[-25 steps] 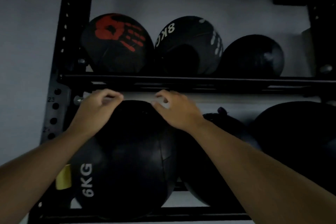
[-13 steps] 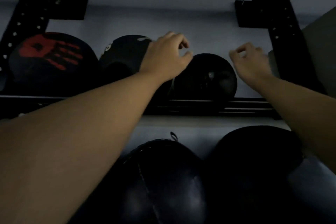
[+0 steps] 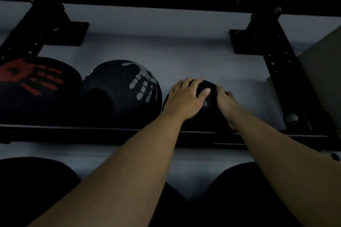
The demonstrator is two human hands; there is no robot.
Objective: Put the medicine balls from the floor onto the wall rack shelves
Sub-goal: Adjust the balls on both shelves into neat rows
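Both hands are on the small black ball (image 3: 209, 97) at the right end of the upper shelf (image 3: 92, 131), left hand (image 3: 186, 100) and right hand (image 3: 226, 100) cupping its sides, seemingly settling it; next, release without letting it roll.

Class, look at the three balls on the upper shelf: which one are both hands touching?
The plain black ball at the right end. The left hand and right hand rest on it; the other two carry handprints, red and white.

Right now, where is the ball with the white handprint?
On the upper shelf, the white handprint ball sits between the red handprint ball and the small black ball under both hands.
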